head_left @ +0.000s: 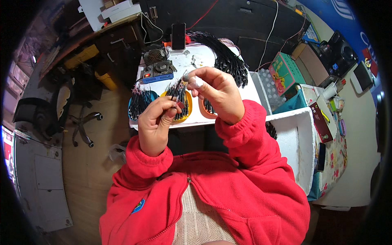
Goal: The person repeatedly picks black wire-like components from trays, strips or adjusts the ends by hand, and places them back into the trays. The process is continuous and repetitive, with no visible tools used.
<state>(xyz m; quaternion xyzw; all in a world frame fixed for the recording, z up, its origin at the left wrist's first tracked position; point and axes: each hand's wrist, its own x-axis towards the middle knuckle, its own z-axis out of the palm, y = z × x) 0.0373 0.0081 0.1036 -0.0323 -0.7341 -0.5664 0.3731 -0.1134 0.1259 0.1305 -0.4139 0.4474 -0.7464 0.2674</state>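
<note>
1. Head view: the left hand (155,120) pinches a thin piece (177,100), too small to identify, above the yellow bowl (190,105) of black wires (176,89).
2. Right hand (219,94) close by, thumb and forefinger curled at something white (197,82); gripped or not, can't tell.

White table (207,59) — three bowls (189,105), black wires (230,63)
</note>
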